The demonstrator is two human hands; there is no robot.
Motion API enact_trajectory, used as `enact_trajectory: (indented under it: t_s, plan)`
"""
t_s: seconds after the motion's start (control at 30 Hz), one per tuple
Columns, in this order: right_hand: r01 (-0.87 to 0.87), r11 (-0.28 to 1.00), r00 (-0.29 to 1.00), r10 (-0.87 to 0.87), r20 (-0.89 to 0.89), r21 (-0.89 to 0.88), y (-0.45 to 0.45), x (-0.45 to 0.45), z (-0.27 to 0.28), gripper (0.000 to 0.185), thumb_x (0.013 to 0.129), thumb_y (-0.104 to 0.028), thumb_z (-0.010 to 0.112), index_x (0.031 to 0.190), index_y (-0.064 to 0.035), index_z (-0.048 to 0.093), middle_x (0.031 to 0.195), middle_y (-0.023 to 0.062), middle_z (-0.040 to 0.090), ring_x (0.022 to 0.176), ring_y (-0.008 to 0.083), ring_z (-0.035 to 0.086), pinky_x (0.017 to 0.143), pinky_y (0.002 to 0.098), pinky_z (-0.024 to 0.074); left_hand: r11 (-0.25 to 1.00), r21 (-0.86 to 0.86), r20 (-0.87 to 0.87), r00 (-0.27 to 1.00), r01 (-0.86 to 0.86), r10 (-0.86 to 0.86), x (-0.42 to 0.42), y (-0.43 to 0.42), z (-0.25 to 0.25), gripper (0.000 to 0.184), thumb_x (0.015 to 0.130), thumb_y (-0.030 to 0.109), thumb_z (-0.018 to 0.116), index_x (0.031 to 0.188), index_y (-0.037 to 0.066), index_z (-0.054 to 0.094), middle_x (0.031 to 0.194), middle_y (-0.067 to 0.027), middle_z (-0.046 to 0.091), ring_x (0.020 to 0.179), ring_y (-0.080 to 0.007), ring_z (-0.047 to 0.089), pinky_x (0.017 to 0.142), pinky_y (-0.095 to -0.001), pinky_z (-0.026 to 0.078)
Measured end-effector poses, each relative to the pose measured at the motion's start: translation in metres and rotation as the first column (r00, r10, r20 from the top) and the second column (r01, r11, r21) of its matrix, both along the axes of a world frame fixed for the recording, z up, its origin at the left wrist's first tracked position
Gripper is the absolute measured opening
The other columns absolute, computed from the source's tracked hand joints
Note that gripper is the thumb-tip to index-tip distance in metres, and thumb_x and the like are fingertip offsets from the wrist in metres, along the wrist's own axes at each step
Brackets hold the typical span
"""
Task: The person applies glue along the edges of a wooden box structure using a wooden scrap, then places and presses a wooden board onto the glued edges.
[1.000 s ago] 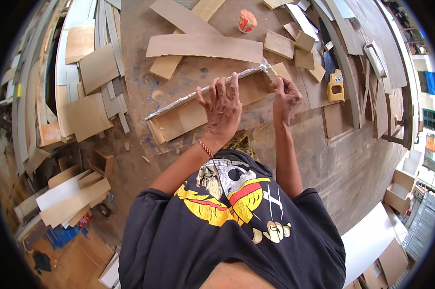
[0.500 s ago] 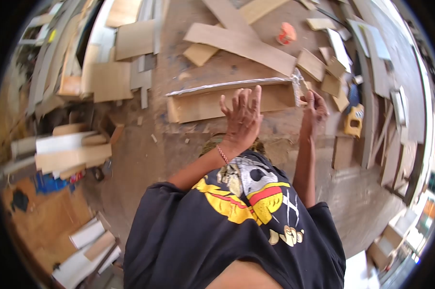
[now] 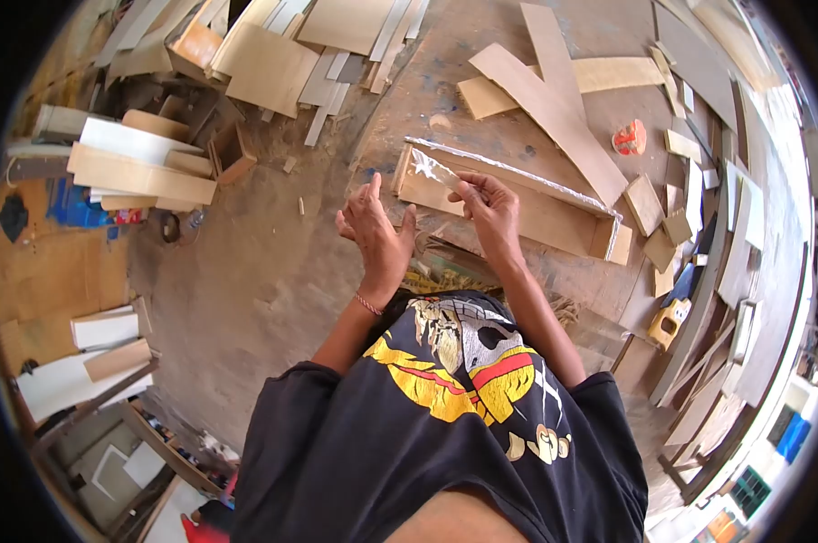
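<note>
A long, shallow wooden frame (image 3: 554,222) lies on the workbench just ahead of me. White glue (image 3: 522,175) runs along its far top edge and over the short right end. Between the thumb and fingers of my right hand (image 3: 490,210) is a thin wooden stick (image 3: 441,172), its tip covered in white glue. That tip is over the left end of the frame; I cannot tell whether it touches. My left hand (image 3: 377,231) is beside the same end, fingers apart, holding nothing.
Long boards (image 3: 554,118) lie crossed behind the frame. A red-orange cup (image 3: 628,138) stands to the right, near wood offcuts (image 3: 644,204) and a yellow-handled tool (image 3: 669,323). Stacked panels (image 3: 269,80) and more boards (image 3: 142,172) are on the left.
My right hand has moved with the stick from the frame's right end to its left end. My left hand has shifted left, off the frame's front. The view has turned leftward.
</note>
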State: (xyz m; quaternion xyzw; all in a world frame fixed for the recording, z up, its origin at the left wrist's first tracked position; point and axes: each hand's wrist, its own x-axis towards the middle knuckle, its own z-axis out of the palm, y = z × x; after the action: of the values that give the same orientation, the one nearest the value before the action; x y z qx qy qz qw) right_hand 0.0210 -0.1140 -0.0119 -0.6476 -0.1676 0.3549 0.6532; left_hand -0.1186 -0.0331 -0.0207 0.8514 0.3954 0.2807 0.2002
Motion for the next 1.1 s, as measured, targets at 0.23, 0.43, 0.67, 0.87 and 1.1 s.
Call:
enact_trajectory:
  t_s: [0.23,0.43,0.67,0.87,1.1]
  plan:
    - [0.08,0.995,0.99,-0.072,0.125,-0.057,0.035,-0.008,-0.013,0.018,0.086,-0.012,0.06,0.1,-0.0017,0.067,0.072,0.0036,0.066,0.057,0.0046,0.051,0.05,0.0213,0.0409,1.0,-0.025,-0.011,1.0,0.0,-0.001,-0.004,0.03,-0.008,0.045,0.081,0.03,0.066,0.118,0.009,0.052,0.112,-0.0078,0.049,0.117,-0.0263,0.039,0.098,-0.0552,0.019]
    - [0.095,0.992,0.995,-0.092,0.043,-0.088,0.037,-0.012,-0.014,0.017,0.087,-0.009,0.059,0.098,0.0026,0.065,0.074,0.007,0.067,0.069,0.0088,0.062,0.06,0.0221,0.0466,0.998,0.035,-0.087,0.995,0.047,-0.044,0.004,0.034,-0.008,0.036,0.076,0.033,0.07,0.102,0.011,0.06,0.107,-0.0049,0.053,0.112,-0.0253,0.043,0.096,-0.0534,0.02]
    - [0.097,0.984,0.99,-0.08,0.118,-0.149,0.017,-0.009,-0.016,0.02,0.088,-0.01,0.059,0.101,0.0032,0.065,0.075,0.0073,0.067,0.071,0.01,0.063,0.063,0.0226,0.0479,0.991,-0.131,-0.279,0.96,-0.014,-0.024,-0.001,0.037,-0.025,0.038,0.073,0.031,0.072,0.104,0.011,0.061,0.104,-0.0044,0.057,0.104,-0.0233,0.048,0.093,-0.052,0.022]
    - [0.129,0.988,0.991,-0.13,-0.01,-0.088,0.009,-0.003,-0.01,0.022,0.087,-0.011,0.061,0.104,0.004,0.063,0.075,0.0057,0.065,0.055,0.0024,0.043,0.05,0.0166,0.0349,0.991,-0.135,-0.132,0.991,-0.011,-0.007,-0.001,0.036,-0.035,0.043,0.07,0.028,0.074,0.107,0.011,0.06,0.104,-0.004,0.059,0.102,-0.0226,0.049,0.089,-0.0466,0.025]
    - [0.134,0.99,0.991,-0.134,0.012,-0.048,0.012,0.004,-0.006,0.02,0.087,-0.008,0.061,0.103,0.0035,0.063,0.073,0.0062,0.065,0.054,0.0031,0.043,0.049,0.0166,0.0337,0.996,0.018,-0.158,0.984,0.09,-0.086,0.0,0.037,-0.028,0.04,0.069,0.022,0.073,0.105,0.008,0.061,0.103,-0.0033,0.06,0.103,-0.0219,0.049,0.086,-0.0431,0.025]
